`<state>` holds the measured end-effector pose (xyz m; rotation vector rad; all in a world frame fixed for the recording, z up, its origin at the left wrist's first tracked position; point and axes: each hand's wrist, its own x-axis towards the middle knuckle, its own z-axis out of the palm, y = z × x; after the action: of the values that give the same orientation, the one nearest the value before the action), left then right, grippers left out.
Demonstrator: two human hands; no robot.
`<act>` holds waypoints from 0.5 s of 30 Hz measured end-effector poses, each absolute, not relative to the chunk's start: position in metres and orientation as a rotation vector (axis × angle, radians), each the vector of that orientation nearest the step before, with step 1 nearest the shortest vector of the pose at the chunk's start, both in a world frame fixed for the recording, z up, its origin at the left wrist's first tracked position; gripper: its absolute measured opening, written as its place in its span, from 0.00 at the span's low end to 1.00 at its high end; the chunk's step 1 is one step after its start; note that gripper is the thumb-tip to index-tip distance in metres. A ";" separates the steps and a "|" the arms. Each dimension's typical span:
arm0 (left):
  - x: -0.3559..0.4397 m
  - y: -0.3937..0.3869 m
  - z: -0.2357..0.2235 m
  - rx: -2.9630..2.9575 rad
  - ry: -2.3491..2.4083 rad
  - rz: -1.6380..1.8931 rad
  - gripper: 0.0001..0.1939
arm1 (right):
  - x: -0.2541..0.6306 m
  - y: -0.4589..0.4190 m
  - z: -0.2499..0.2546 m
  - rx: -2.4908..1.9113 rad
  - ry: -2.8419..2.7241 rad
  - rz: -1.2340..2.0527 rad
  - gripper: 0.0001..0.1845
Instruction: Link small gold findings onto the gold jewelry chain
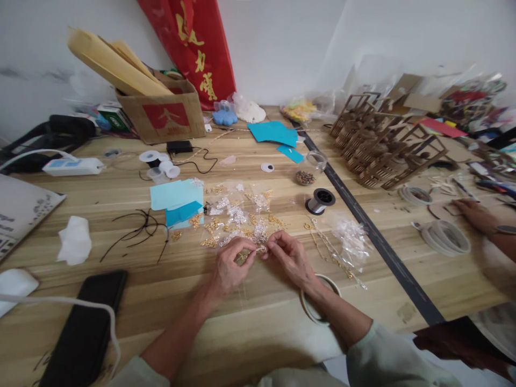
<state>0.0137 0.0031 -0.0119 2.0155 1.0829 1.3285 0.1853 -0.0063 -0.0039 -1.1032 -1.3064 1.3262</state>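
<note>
My left hand [235, 262] and my right hand [288, 255] meet at the middle of the wooden table, fingertips pinched closed. Between them shows a small silvery piece [261, 249], too tiny to name exactly; both hands grip at it. Just beyond my fingers lie silver beads [258, 232] and gold beads [212, 226], some in small clear bags [258, 199]. Under my right forearm is a pale ring-shaped hoop [306, 306], partly hidden. Right of my right hand lie gold and silver chains [322, 242] beside crumpled clear plastic bags [350, 244].
A wire spool [320, 201] and a bowl of mixed beads [305, 177] stand beyond my right hand. Blue cards [183, 215] and black cord [147, 228] lie left. A phone [86, 328] is front left. Another person's hand [475, 215] rests at right, near wooden frames [374, 145].
</note>
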 end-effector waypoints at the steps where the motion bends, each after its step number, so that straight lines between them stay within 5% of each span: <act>1: 0.014 0.003 -0.012 2.020 1.100 1.319 0.06 | 0.186 -0.006 -0.004 -1.107 -1.321 1.314 0.14; 15: 0.010 0.009 -0.010 1.445 1.011 0.863 0.03 | 0.185 -0.005 -0.001 -1.105 -1.310 1.344 0.15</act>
<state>0.0098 0.0093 -0.0097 1.4447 1.0113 0.8632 0.1851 -0.0053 -0.0007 -1.1052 -1.3099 1.3444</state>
